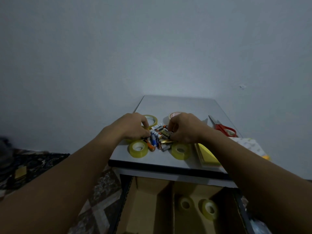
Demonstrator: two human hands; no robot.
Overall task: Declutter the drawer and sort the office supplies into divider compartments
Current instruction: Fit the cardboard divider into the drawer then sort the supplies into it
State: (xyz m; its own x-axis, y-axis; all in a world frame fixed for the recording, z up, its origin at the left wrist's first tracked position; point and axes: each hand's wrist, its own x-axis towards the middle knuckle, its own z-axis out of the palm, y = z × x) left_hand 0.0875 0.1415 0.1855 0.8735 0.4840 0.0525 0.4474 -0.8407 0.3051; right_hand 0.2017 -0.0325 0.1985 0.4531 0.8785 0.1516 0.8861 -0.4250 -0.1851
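Two bare hands meet over a pile of batteries (158, 136) on a small table (168, 162). The left hand (133, 126) and right hand (184, 128) curl their fingers into the pile; what either grips cannot be told. Tape rolls (138, 148) sit just nearer than the hands. Below, the open drawer (146, 205) holds cardboard dividers.

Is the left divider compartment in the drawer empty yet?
Seemingly empty: the left compartment shows bare cardboard where visible; its near end is cropped. Two tape rolls lie in the next one.
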